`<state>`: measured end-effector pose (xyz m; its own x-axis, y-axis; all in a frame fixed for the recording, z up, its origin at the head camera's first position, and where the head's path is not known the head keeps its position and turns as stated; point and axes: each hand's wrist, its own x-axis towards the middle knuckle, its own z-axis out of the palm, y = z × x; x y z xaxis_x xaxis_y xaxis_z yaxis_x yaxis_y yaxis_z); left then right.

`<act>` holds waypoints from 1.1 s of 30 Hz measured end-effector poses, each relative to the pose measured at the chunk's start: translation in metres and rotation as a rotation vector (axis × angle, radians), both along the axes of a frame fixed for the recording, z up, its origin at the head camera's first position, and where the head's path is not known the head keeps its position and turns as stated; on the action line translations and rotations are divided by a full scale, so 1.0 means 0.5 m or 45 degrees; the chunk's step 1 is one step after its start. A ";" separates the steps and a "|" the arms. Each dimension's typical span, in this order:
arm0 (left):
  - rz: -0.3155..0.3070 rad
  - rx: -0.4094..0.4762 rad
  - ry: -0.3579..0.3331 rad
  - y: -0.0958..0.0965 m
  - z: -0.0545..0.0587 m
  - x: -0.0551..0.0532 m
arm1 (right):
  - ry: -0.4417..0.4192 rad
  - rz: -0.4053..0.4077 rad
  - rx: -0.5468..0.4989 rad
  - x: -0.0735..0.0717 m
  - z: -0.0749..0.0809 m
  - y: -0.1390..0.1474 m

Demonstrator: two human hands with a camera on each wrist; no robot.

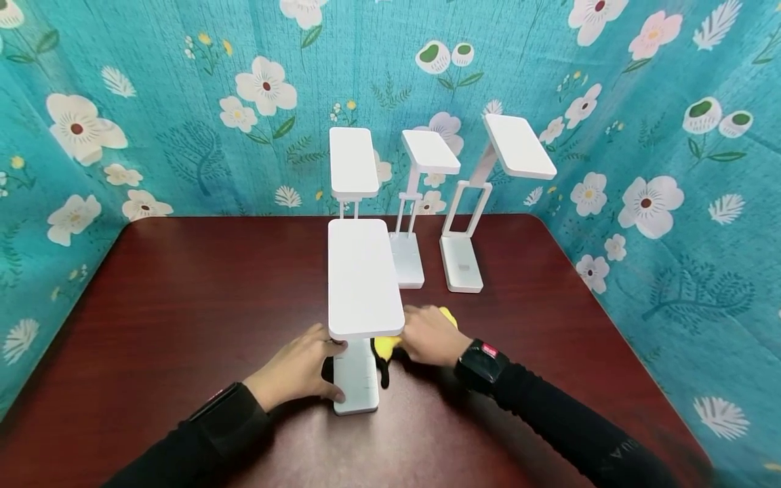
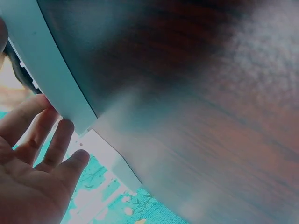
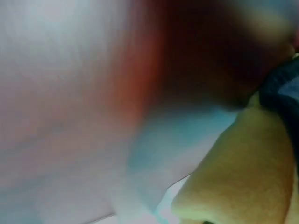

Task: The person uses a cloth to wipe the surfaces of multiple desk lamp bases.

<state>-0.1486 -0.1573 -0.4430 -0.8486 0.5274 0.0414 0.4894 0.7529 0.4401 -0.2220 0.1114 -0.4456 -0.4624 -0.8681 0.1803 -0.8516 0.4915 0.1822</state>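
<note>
A white folding desk lamp (image 1: 364, 278) stands at the front of the table, its flat head hiding most of its stem. My left hand (image 1: 299, 369) holds the left side of its base (image 1: 356, 386), the thumb nearer me. In the left wrist view, fingertips of the left hand (image 2: 42, 163) meet the edge of the base (image 2: 60, 79). My right hand (image 1: 430, 333) grips a yellow cloth with black edging (image 1: 386, 347) just right of that base. The cloth (image 3: 243, 168) fills the lower right of the blurred right wrist view; the lamp head covers some fingers.
Behind stand three more white desk lamps: one at the left (image 1: 354, 163), a middle one (image 1: 430, 152) and a taller one at the right (image 1: 521, 146). The dark red table (image 1: 213, 291) meets a teal floral curtain (image 1: 201, 135) at the back and sides.
</note>
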 end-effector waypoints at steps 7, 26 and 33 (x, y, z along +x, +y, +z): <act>0.009 0.003 -0.005 0.002 -0.006 0.000 | -0.003 -0.036 -0.027 -0.016 -0.012 -0.001; 0.013 -0.008 0.024 0.002 -0.004 -0.001 | 0.071 0.304 -0.015 0.228 -0.003 -0.001; -0.010 -0.011 0.049 0.000 -0.004 0.004 | 0.121 0.256 0.006 0.254 -0.005 -0.087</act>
